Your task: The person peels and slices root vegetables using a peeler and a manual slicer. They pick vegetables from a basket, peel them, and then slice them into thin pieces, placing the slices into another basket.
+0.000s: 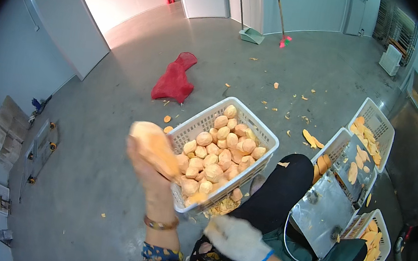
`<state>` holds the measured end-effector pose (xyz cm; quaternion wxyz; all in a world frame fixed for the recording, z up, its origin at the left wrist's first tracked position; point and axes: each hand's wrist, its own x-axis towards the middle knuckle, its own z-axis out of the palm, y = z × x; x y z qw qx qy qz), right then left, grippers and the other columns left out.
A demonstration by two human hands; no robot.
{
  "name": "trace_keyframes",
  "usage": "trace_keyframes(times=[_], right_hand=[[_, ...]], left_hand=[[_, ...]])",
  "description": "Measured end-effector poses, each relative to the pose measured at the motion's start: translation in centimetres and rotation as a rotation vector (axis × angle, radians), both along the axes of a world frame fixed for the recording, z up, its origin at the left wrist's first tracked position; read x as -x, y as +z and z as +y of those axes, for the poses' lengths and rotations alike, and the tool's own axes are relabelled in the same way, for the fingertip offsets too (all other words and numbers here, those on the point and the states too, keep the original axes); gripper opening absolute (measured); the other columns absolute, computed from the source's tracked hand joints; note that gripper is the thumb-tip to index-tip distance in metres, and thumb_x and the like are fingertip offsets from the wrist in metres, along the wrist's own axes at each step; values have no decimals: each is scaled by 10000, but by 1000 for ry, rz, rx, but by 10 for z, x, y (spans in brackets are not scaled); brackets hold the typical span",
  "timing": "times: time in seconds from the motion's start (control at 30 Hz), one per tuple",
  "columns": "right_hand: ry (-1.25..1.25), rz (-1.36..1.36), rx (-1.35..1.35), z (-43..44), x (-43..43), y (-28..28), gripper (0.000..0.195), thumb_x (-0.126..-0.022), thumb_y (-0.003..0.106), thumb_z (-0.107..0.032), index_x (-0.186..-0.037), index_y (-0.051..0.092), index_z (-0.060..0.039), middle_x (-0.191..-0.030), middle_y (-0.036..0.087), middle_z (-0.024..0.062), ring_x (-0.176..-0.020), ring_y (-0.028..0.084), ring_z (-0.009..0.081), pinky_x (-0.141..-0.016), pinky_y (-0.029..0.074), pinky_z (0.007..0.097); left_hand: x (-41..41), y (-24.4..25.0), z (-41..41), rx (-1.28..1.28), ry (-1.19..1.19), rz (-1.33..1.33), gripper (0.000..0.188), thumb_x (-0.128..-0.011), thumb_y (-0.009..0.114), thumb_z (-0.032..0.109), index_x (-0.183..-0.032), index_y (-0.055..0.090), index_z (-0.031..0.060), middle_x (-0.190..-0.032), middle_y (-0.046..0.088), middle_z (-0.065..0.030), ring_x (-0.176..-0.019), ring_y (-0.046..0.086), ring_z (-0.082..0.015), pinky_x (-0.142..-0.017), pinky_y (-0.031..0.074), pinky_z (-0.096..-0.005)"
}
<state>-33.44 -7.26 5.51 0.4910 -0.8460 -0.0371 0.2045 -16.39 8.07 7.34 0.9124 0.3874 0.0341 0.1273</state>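
A large peeled sweet potato [154,148] is gripped in my bare left hand [148,170], raised at the near left corner of a white plastic crate [248,114]. That crate holds many peeled tubers [213,172]. My right hand [236,239], in a white knitted glove with a blue cuff, is low in front of my body, blurred; whether it holds anything cannot be told. To the right, a flat metal board [324,215] rests by my leg, with orange slices [353,171] on a metal plate beyond it.
White crates of orange slices [375,132] [385,249] stand at the right. A red mesh bag [174,80] and peel scraps [310,139] lie on the floor. A dustpan [251,36] and a broom [284,41] stand by the far wall. A wheeled trolley [40,152] is at left.
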Motion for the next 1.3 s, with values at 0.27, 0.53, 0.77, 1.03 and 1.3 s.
trace_keyframes(times=[0.27, 0.53, 0.77, 1.03, 1.3], right_hand=[[-261, -396, -37, 5, -38, 52, 248, -915, 519, -296, -934, 539, -50, -759, 605, 161, -738, 636, 337, -643, 496, 412], [-34, -250, 105, 4, -13, 40, 314, -944, 480, -326, -1034, 498, -25, -857, 621, 210, -734, 646, 371, -616, 519, 456], [-142, -169, -17, -13, -3, 26, 347, -945, 473, -370, -1044, 540, -44, -862, 624, 186, -787, 639, 357, -686, 502, 444], [-222, -360, -82, 0, -39, 61, 346, -932, 474, -343, -1082, 539, -38, -846, 642, 190, -791, 649, 348, -705, 513, 429], [-59, 66, -39, -19, -9, 35, 374, -938, 454, -392, -1105, 566, -77, -898, 654, 209, -888, 645, 389, -780, 505, 451]], left_hand=[[20, 5, -3, -94, -135, -104, 751, -845, 509, 684, -1097, 543, -23, -867, 654, -184, -739, 652, -242, -637, 559, -320], [34, 5, -21, -135, -38, -21, 738, -854, 514, 662, -1177, 488, -2, -902, 621, -180, -767, 635, -231, -640, 551, -313], [18, 31, -2, -76, -121, -84, 728, -886, 447, 667, -1162, 504, -5, -902, 627, -162, -760, 631, -259, -650, 549, -327], [31, 17, -27, 27, -175, 25, 628, -942, 430, 575, -1230, 490, 20, -1065, 600, -139, -912, 622, -246, -761, 554, -366], [2, -53, -25, -109, -167, 199, 603, -932, 437, 594, -1145, 534, 39, -941, 626, -128, -808, 632, -237, -674, 562, -354]])
